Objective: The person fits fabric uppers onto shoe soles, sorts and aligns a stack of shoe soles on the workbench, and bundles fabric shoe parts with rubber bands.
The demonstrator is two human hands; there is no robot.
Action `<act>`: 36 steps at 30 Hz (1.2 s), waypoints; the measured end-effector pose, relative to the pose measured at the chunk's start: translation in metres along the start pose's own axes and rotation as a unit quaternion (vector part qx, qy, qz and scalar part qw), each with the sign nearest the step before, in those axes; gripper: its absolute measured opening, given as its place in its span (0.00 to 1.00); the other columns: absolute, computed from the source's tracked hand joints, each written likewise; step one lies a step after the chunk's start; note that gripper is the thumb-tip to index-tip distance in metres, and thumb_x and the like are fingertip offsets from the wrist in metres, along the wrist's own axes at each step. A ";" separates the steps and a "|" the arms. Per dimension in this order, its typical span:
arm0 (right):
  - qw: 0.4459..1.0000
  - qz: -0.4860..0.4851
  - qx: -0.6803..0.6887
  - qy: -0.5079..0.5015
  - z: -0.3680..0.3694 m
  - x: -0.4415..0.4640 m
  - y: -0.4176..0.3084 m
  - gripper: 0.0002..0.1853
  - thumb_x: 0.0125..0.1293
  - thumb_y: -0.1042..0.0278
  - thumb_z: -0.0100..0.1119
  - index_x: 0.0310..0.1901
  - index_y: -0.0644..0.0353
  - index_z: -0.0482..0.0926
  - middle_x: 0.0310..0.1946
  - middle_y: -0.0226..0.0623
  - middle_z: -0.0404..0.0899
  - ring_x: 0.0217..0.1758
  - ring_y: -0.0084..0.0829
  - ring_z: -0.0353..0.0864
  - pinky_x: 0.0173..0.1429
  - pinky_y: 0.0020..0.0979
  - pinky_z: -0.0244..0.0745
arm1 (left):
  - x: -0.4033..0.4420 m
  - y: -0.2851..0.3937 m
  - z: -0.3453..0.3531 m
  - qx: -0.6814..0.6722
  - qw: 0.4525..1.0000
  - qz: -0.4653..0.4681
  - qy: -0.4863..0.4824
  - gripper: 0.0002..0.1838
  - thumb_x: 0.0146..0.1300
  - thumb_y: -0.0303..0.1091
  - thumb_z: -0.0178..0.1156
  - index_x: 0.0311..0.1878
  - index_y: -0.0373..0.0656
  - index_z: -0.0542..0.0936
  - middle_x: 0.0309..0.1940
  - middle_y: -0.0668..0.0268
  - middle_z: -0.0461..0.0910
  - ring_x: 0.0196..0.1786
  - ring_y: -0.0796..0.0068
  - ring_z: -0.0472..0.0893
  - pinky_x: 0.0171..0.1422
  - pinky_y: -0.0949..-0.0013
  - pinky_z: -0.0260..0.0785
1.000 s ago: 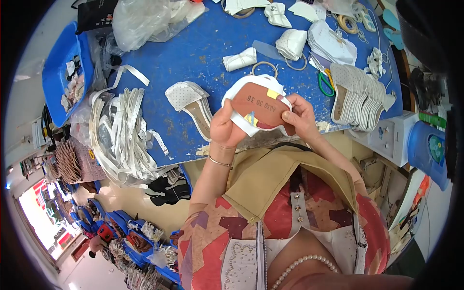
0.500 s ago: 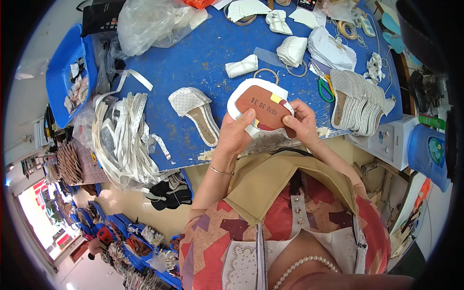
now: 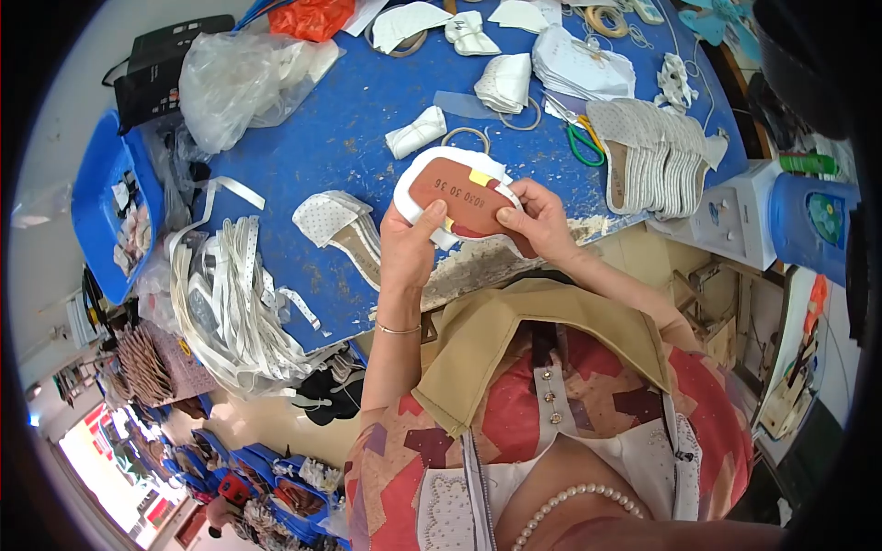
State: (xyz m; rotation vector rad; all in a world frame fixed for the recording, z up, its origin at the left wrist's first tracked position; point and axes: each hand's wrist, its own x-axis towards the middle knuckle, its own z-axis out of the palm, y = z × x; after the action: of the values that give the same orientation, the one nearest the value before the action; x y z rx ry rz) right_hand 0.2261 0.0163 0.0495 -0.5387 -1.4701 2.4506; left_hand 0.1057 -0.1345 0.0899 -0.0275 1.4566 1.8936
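Observation:
A brown shoe insole [image 3: 450, 195] with a white border and printed digits is held up over the table's front edge. On its left side my left hand [image 3: 410, 250] is closed, with the thumb on the printed face and the fingers mostly underneath. My right hand [image 3: 544, 220] pinches the other end between thumb and fingers. Yellow and dark red patches show along the insole. To the left lies a small stack of dotted sandal pieces [image 3: 333, 219]; to the right is a long row of similar sandal pieces [image 3: 650, 156]. Scissors [image 3: 585, 145] with green and yellow handles lie beside that row.
White straps [image 3: 234, 298] are heaped at the table's left edge. Behind them are a blue bin [image 3: 96, 197] and clear plastic bags [image 3: 225, 87]. White rolled pieces [image 3: 416, 132] and paper stacks [image 3: 583, 64] lie on the blue table [image 3: 322, 138]. A blue bucket [image 3: 808, 220] stands right.
The camera view has shifted, so the table's things appear further left. Both hands keep their hold on the insole, with little visible change in grip.

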 end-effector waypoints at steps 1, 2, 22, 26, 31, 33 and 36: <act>1.000 0.003 0.002 -0.002 -0.002 -0.001 0.002 0.09 0.62 0.77 0.59 0.43 0.62 0.74 0.36 0.31 0.77 0.36 0.17 0.72 0.46 0.18 0.68 | 0.002 -0.003 0.001 -0.039 0.999 0.000 -0.008 0.17 0.61 0.22 0.59 0.54 0.34 0.75 0.44 0.58 0.81 0.43 0.75 0.79 0.48 0.77 0.72; 1.000 0.009 0.006 -0.005 -0.001 -0.002 0.005 0.09 0.62 0.77 0.59 0.43 0.62 0.74 0.36 0.31 0.77 0.36 0.17 0.71 0.46 0.18 0.68 | 0.001 -0.005 -0.001 -0.078 0.997 0.000 -0.014 0.17 0.61 0.22 0.59 0.54 0.33 0.75 0.44 0.58 0.81 0.43 0.74 0.79 0.48 0.76 0.72; 0.994 0.091 -0.014 0.057 -0.044 -0.034 0.010 0.12 0.61 0.68 0.62 0.44 0.62 0.76 0.32 0.29 0.77 0.31 0.16 0.70 0.36 0.18 0.68 | 0.021 -0.051 0.023 -0.034 0.987 -0.098 -0.119 0.17 0.63 0.23 0.58 0.55 0.33 0.73 0.43 0.57 0.80 0.42 0.72 0.81 0.46 0.73 0.76; 0.995 0.086 -0.032 0.040 -0.064 -0.044 0.015 0.14 0.61 0.67 0.63 0.46 0.62 0.75 0.32 0.30 0.78 0.31 0.17 0.72 0.36 0.18 0.68 | 0.023 -0.058 0.036 -0.008 0.985 -0.089 -0.150 0.17 0.64 0.24 0.58 0.55 0.32 0.72 0.43 0.57 0.80 0.42 0.72 0.81 0.47 0.73 0.75; 0.985 0.155 0.067 0.018 -0.090 -0.065 -0.005 0.19 0.60 0.71 0.62 0.52 0.62 0.72 0.37 0.34 0.79 0.36 0.25 0.77 0.42 0.22 0.72 | 0.039 -0.082 0.065 -0.016 0.966 -0.120 -0.227 0.17 0.66 0.26 0.57 0.57 0.32 0.71 0.45 0.57 0.80 0.43 0.72 0.80 0.49 0.72 0.75; 0.979 0.177 0.106 0.011 -0.100 -0.066 -0.006 0.20 0.59 0.72 0.61 0.54 0.61 0.71 0.39 0.35 0.80 0.37 0.28 0.78 0.43 0.23 0.73 | 0.046 -0.095 0.074 -0.019 0.960 -0.133 -0.247 0.18 0.66 0.27 0.56 0.57 0.32 0.71 0.46 0.57 0.79 0.43 0.72 0.80 0.50 0.72 0.74; 0.931 0.076 -0.317 0.164 -0.116 -0.055 0.001 0.24 0.56 0.76 0.59 0.57 0.62 0.69 0.40 0.39 0.78 0.38 0.32 0.78 0.44 0.26 0.73 | 0.052 -0.125 0.099 0.030 0.986 -0.098 -0.130 0.17 0.68 0.29 0.53 0.58 0.34 0.70 0.48 0.57 0.79 0.45 0.72 0.80 0.52 0.72 0.73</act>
State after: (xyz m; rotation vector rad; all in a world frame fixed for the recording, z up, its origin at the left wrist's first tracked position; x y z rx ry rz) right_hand 0.3257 0.0875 0.0089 -1.1544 -2.1068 1.8022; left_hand 0.1766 -0.0120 -0.0008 0.0982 1.2816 1.6267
